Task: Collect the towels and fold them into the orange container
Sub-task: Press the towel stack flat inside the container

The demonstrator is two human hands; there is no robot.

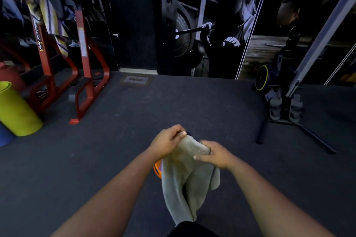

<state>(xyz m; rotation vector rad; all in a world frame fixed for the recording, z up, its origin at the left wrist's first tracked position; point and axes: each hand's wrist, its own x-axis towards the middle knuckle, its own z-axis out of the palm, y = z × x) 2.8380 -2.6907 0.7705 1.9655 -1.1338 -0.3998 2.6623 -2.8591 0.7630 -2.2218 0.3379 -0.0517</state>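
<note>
A grey towel (185,179) hangs in front of me, held up by both hands over the dark floor. My left hand (169,140) pinches its top edge on the left. My right hand (213,155) grips the top edge a little lower and to the right. The cloth droops in loose folds down towards my legs. Only a small orange sliver of the orange container (157,169) shows behind the towel's left side; the rest is hidden. A striped yellow, white and purple towel (51,19) is draped over the red machine at the far left.
A red weight machine (81,59) stands at the left with a yellow-green roll (17,109) leaning beside it. At the right are a black stand with floor legs (296,127) and a slanted grey pole (323,32). A wall poster covers the back; dark floor lies between.
</note>
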